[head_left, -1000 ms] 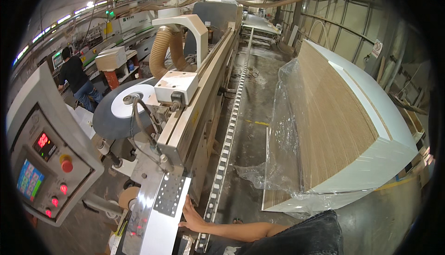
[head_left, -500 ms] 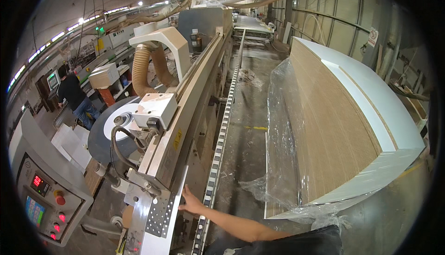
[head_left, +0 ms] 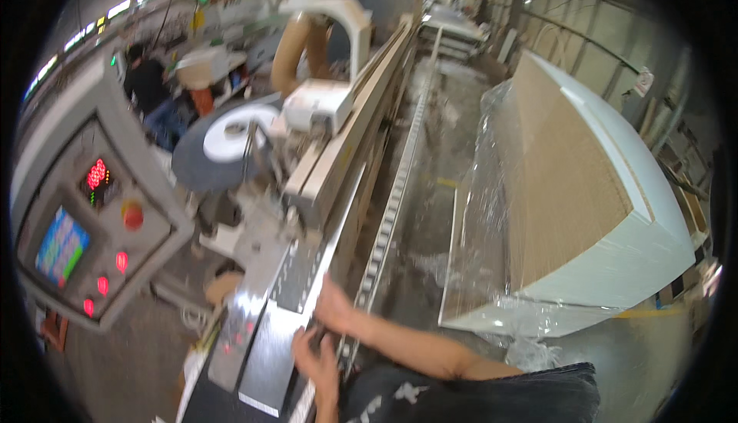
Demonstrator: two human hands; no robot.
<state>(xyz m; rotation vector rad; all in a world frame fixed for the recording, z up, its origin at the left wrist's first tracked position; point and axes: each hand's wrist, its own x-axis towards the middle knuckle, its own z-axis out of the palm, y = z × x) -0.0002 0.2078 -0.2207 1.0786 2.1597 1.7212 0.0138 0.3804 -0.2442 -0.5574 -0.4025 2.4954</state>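
Observation:
My right hand (head_left: 332, 308) rests against the long edge of a narrow white panel (head_left: 338, 231) on the machine's side; motion blurs its fingers. Just nearer to me is my left hand (head_left: 314, 358), its fingers bent and its thumb apart, beside the bright metal plate (head_left: 269, 354) of the machine bed. I see nothing held in it. A dark perforated plate (head_left: 296, 277) lies left of the right hand. Beyond it stretches the long beam (head_left: 357, 146) of the machine.
At left stands a control panel (head_left: 104, 215) with red lights and a screen. Behind it are a round reel table (head_left: 207, 154) and a person in dark clothes (head_left: 150, 88). A roller track (head_left: 400, 184) runs along the right, beside a tall stack of boards (head_left: 569, 192) in clear film.
My view has swung left and down, so the control panel looks larger. My left hand has come up from the lower edge beside the right one, which stays at the panel's edge.

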